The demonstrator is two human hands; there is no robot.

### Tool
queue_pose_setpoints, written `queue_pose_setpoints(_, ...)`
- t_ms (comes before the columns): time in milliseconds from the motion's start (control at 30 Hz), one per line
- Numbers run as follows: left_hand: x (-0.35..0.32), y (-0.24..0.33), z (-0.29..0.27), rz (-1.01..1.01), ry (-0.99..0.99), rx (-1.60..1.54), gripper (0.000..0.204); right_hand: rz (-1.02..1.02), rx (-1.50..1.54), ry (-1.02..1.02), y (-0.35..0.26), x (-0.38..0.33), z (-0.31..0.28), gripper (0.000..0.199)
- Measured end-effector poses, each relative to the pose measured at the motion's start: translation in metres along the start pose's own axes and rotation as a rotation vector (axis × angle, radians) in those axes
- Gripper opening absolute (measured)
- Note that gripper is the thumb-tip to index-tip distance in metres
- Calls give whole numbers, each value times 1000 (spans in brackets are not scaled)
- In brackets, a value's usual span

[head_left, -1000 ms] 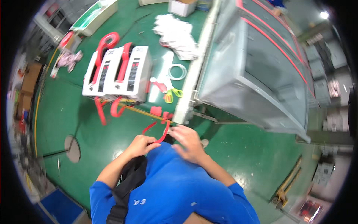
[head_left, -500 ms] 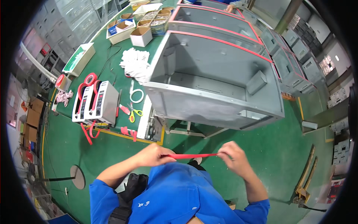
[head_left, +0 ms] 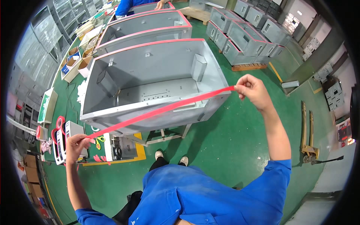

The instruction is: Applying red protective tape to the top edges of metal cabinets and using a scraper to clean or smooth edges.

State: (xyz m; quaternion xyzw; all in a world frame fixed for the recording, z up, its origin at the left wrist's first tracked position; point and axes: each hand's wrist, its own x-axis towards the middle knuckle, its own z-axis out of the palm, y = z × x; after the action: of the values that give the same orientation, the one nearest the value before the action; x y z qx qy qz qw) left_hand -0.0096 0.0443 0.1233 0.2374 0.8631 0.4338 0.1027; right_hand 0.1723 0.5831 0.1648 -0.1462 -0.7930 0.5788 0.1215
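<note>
A long strip of red tape (head_left: 165, 110) is stretched between my two hands, slanting up to the right. My left hand (head_left: 77, 145) pinches its lower end, over the corner of the green bench. The other end is pinched in my right hand (head_left: 253, 92), held beside the right corner of a grey metal cabinet (head_left: 150, 108). The tape passes in front of the cabinet's near rim; whether it touches the metal I cannot tell. Red tape lines the cabinet's far rim (head_left: 150, 45). Its open side faces up, showing brackets and a row of holes inside.
Two white tape dispensers (head_left: 71, 131), red tape rolls (head_left: 60, 122) and yellow scissors (head_left: 100, 142) lie at left. Further cabinets (head_left: 150, 28) with red edges stand behind, where another person's blue sleeve (head_left: 125, 6) shows. A yellow pallet jack (head_left: 308, 138) stands at right.
My hands have moved far apart and up toward the cabinet, pulling the tape into a long straight strip. The view has shifted, so the cabinet sits further left.
</note>
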Motion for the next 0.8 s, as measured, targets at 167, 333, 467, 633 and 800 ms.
queue_pose_setpoints(167, 26, -18, -27, 0, 103, -53, 12, 39, -39, -46, 12, 25, -10, 10)
queue_pose_setpoints(333, 54, -17, -24, -61, 93, -185, 10, 133, -113, -68, 32, 35, -15, 12)
queue_pose_setpoints(467, 71, -32, -27, -139, 136, -383, 6, 201, -25, -2, 41, 39, -16, 15)
queue_pose_setpoints(633, 82, -30, -25, -133, 107, -285, 9, 242, -35, -48, 47, 45, -16, 14)
queue_pose_setpoints(800, 86, -33, -24, -228, 240, -394, 7, 253, -99, -90, 43, 45, -15, 11)
